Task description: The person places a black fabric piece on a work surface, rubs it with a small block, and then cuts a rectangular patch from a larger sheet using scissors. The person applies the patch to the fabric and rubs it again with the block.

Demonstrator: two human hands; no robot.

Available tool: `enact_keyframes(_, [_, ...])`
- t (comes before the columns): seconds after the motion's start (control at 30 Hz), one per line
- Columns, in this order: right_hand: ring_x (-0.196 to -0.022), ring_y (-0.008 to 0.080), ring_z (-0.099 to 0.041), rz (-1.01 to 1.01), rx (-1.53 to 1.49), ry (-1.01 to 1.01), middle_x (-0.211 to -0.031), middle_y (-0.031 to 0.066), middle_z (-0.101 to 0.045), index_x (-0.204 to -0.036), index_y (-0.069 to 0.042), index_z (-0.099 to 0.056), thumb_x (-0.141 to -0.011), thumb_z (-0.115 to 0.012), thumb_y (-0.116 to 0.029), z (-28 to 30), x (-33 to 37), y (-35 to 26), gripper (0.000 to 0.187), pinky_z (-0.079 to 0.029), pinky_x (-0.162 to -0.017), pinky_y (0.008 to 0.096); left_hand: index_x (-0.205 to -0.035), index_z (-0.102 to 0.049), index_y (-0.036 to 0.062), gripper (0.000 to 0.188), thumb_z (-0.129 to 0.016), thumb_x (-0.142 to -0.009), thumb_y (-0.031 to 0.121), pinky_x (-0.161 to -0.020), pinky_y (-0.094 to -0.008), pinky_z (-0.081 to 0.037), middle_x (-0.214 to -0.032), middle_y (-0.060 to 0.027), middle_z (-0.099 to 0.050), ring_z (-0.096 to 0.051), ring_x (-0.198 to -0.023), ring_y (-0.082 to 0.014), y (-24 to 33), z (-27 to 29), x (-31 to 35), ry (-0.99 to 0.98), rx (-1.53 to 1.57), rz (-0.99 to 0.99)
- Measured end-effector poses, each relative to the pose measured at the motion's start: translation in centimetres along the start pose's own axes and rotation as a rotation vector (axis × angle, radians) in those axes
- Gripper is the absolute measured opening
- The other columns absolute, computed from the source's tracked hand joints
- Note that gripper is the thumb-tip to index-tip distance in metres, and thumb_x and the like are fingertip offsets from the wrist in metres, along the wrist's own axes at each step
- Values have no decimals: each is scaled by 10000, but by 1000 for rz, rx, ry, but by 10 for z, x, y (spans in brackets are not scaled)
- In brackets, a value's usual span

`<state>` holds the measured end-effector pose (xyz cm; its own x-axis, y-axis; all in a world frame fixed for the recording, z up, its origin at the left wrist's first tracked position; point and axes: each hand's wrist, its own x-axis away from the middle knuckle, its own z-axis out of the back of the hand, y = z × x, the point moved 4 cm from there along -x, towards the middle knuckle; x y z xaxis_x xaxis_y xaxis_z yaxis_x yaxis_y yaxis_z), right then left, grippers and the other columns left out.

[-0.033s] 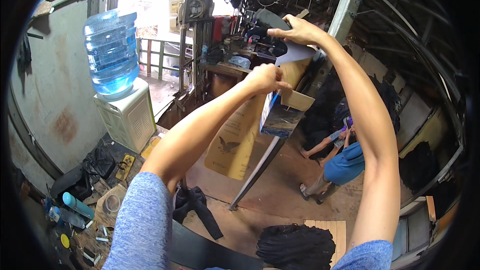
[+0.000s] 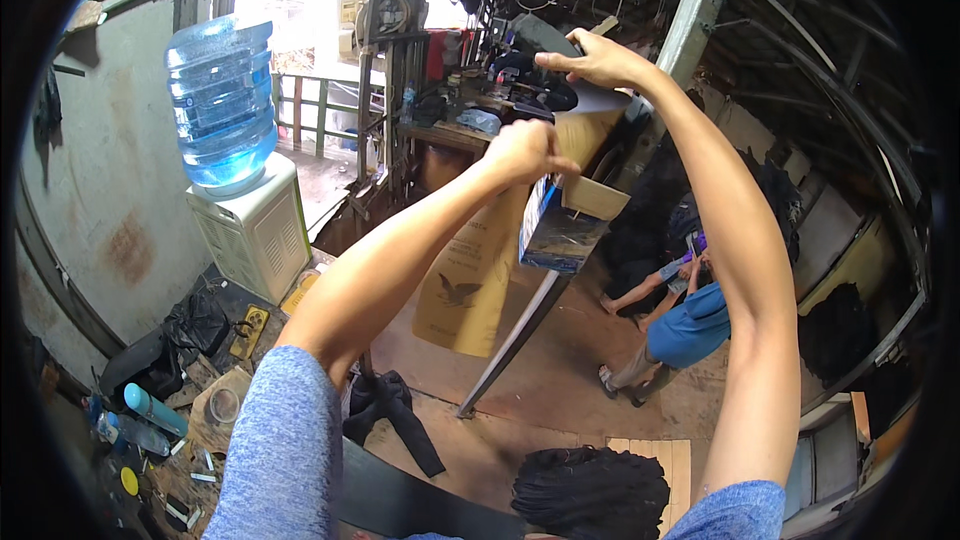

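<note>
A long tan sheet of sandpaper [image 2: 462,290], printed with dark writing and a bird on its backing, hangs at the centre and runs up behind my left hand toward the right one. Its grey face shows near my right wrist. My left hand [image 2: 528,152] is closed, fingertips pinching at the sheet's edge just above a cardboard flap [image 2: 596,199]. The flap belongs to a taped box [image 2: 560,238] set against a metal post. Raised higher, my right hand [image 2: 600,62] grips the sheet's curled dark grey end [image 2: 545,35] between thumb and fingers.
At left, a large blue water bottle [image 2: 220,105] tops a white dispenser [image 2: 252,225]. A cluttered table [image 2: 215,360] stands below. A slanted metal post [image 2: 515,340] reaches the floor. To the right, a person in blue [image 2: 690,325] is nearby. Black cloth [image 2: 590,493] lies in front.
My left hand has shifted slightly up and left. The hanging sheet's lower end has swung a little to the right and up. My right hand stays put.
</note>
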<state>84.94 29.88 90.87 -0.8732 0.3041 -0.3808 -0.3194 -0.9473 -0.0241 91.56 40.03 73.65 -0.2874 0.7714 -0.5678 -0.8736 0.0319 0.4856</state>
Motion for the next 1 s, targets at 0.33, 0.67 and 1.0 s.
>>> enact_keyframes(0.33, [-1021, 296, -757, -105, -142, 169, -1042, 240, -756, -1401, 21, -576, -789, -688, -892, 21, -7, 7, 1105, -593, -868, 451, -1021, -827, 101, 438, -847, -857, 506, -866, -481, -614, -950, -165, -797, -775, -939, -380, 17, 15, -2, 102, 21, -94])
enact_keyframes(0.67, [-851, 232, -739, -152, -157, 271, -841, 114, -723, -1289, 88, -646, -703, -704, -931, 31, 20, 13, 1177, -580, -788, 366, -1229, -752, 23, 710, -861, -819, 592, -937, -464, -590, -1054, -230, -786, -761, -1034, -403, 19, 35, 33, 201, -46, -172])
enact_keyframes(1.0, [-1348, 325, -629, 77, -172, 723, -1464, 259, -629, -1511, 15, -520, -966, -593, -764, 66, 153, -56, 953, -481, -1117, 466, -1339, -661, 38, 589, -734, -987, 505, -601, -252, -543, -693, -50, -716, -696, -645, -96, -80, 176, 272, 845, 793, -14])
